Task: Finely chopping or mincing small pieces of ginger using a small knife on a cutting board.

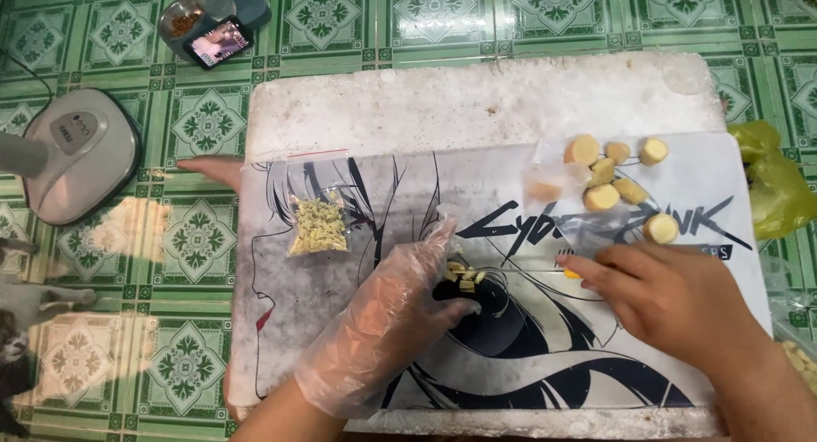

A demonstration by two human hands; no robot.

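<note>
Bagged bits (317, 225) left on the mat (698, 187), root chunks (619, 185) far right, diced pieces (462, 274) between.

- Left hand (387, 323): covered by a loose, clear plastic glove, crinkled, reaching past the wrist.
- Right hand (672, 302): bare, no glove.
- Both forearms without sleeves.

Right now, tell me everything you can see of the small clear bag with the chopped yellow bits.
The small clear plastic bag lies flat on the printed mat, left of the gloved left hand. It looks like a zip bag with a thin red strip along its top edge. Its lower half holds small pale yellow chopped pieces; the upper half looks empty. No hand touches it. Whether it is sealed cannot be told.
</note>
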